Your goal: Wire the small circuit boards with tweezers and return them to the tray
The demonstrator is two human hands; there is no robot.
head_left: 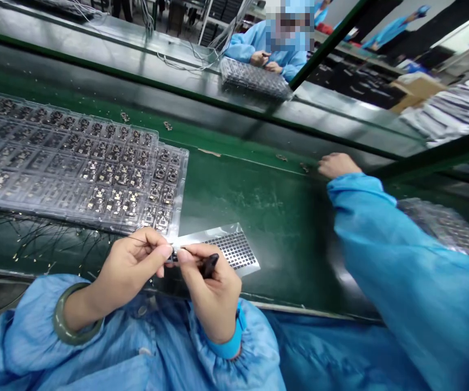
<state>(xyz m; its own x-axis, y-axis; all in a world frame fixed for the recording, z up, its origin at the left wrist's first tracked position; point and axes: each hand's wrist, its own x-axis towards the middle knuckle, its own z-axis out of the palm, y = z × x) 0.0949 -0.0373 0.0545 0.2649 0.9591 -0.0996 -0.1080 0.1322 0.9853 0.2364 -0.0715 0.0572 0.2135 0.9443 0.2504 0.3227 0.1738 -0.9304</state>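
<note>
My left hand (137, 260) is closed, with thumb and fingertips pinching a small dark piece (173, 255) that looks like a circuit board, mostly hidden by the fingers. My right hand (214, 285) meets it there, its fingers wrapped round a slim black-handled tool (210, 265) whose tip is hidden. Beneath the right hand lies a clear sheet (238, 248) bearing rows of small black square pads. Just beyond my hands, stacked clear plastic trays (183, 179) hold many small circuit boards (116, 201) in their compartments.
Thin black wires (55, 239) are spread along the near left of the green bench (267, 201). A co-worker's blue sleeve (381, 239) reaches in from the right, beside more trays (446, 228). Loose small boards (167, 126) lie near the back rail. Another person sits opposite.
</note>
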